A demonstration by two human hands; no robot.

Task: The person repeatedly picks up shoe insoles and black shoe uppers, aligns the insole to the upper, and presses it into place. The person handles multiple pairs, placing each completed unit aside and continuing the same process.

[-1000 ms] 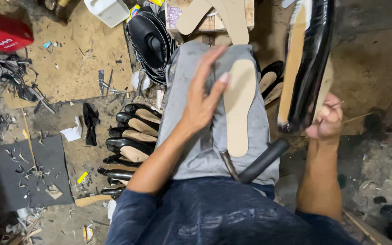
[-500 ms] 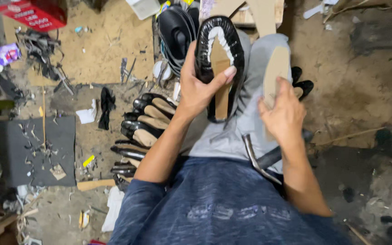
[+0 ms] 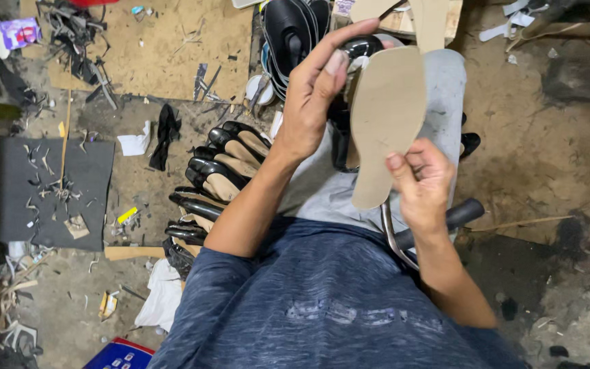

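Note:
My left hand (image 3: 315,96) grips a glossy black shoe upper (image 3: 363,48) held over my lap, fingers curled round its toe end. My right hand (image 3: 421,181) pinches the lower end of a tan cardboard insole (image 3: 387,116), which lies flat against the black upper and hides most of it. Both are held above my grey trouser leg (image 3: 445,89). A curved metal tool with a black handle (image 3: 445,219) rests across my lap beside the right wrist.
A row of finished black shoes with tan insoles (image 3: 223,171) lies on the floor to my left. More black uppers (image 3: 288,34) are stacked ahead. Tan insole blanks (image 3: 431,20) lie at the top. A grey mat with scraps (image 3: 49,191) sits far left, a cardboard sheet (image 3: 165,48) beyond.
The right hand has brought the tan insole up onto the black upper, now covering it. The left hand has shifted its grip towards the toe end.

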